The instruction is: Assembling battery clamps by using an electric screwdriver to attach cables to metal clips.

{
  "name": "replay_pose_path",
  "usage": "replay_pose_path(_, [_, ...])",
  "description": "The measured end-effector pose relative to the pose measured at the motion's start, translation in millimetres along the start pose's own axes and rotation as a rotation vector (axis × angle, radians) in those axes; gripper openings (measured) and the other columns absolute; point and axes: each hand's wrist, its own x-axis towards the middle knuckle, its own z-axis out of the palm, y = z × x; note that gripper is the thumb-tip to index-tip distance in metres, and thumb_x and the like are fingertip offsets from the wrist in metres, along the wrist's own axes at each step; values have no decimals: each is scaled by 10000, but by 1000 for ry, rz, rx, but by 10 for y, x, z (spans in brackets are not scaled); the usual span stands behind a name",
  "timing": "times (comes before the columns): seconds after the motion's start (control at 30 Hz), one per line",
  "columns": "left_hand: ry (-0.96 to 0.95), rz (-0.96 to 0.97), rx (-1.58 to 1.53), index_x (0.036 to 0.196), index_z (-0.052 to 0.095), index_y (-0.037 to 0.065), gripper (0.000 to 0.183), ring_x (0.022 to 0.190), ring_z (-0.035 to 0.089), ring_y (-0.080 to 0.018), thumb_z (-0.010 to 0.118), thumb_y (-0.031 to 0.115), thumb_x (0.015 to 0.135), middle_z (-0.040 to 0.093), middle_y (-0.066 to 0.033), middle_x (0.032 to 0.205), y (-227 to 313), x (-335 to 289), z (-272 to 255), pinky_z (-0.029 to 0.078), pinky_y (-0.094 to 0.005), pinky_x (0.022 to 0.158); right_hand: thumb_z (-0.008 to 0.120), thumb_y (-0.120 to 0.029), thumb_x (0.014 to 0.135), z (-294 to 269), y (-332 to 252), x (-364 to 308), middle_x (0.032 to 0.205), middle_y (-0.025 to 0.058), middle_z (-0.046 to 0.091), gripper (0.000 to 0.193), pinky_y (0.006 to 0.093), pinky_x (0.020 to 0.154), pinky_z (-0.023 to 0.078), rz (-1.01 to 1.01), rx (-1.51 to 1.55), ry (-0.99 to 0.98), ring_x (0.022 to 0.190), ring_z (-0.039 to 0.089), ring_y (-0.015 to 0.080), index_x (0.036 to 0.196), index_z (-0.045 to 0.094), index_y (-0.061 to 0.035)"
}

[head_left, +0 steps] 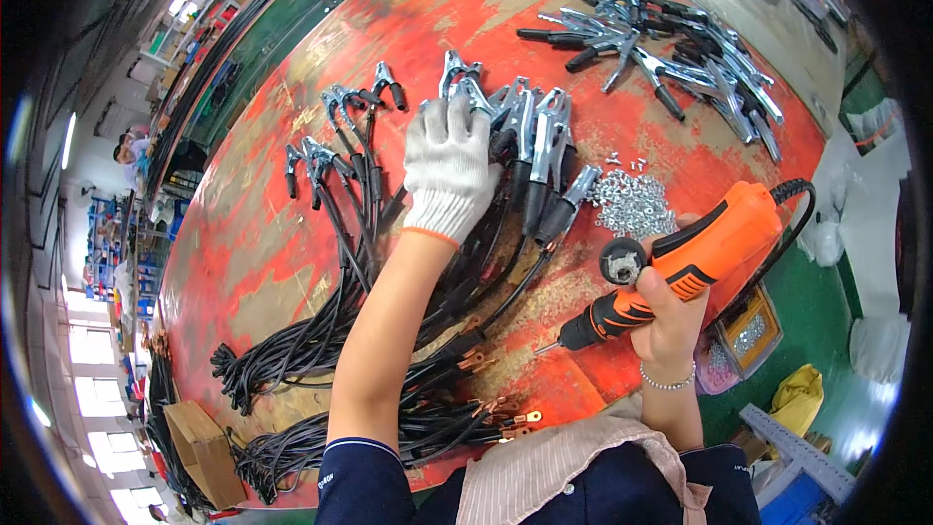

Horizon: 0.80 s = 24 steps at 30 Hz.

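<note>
- Right hand (669, 326) has its fingers wrapped round an orange power driver (719, 245), bit aimed left
- Gloved left hand (449, 160) is right on the metal clamps (549, 131), can't tell if it's gripping any
- Black cables (292, 350) trail nearer the body
- Small hardware pile (634, 204) just beyond the driver

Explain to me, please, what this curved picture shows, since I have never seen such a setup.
A fisheye camera on a person's head looks down, so straight edges bend. There is no robot, just two human hands. The left hand, in a white knit glove, is on silver cable clamps; the bare right hand holds an orange corded power drill. On the worn red table lie black cables, some ending in copper lugs, a pile of small metal fasteners and another heap of clamps.
</note>
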Motion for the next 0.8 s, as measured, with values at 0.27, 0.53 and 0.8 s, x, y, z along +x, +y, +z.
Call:
replay_pose_path(0.27, [-309, -324, 266, 933, 561, 81, 147, 694, 635, -240, 483, 169, 845, 609, -56, 716, 430, -103, 242, 481, -400, 418, 740, 32, 708, -111, -81, -18, 955, 56, 596, 627, 294, 776, 513, -14, 40, 43, 865, 603, 146, 1231, 408, -58])
replay_pose_path(0.53, [-405, -265, 76, 1185, 442, 21, 328, 772, 663, -284, 445, 122, 874, 606, -166, 1017, 461, -165, -173, 529, -436, 553, 734, 36, 710, -138, -191, -32, 935, 63, 606, 619, 287, 752, 516, -82, 60, 38, 842, 606, 142, 1229, 410, -59])
replay_pose_path(0.8, [-375, -189, -43, 1085, 507, 68, 272, 839, 644, -293, 512, 181, 838, 601, -161, 955, 407, -262, -193, 526, -435, 641, 720, 23, 729, -75, -225, -61, 921, 73, 609, 615, 274, 674, 532, -72, 71, 79, 780, 617, 141, 1248, 400, -61])
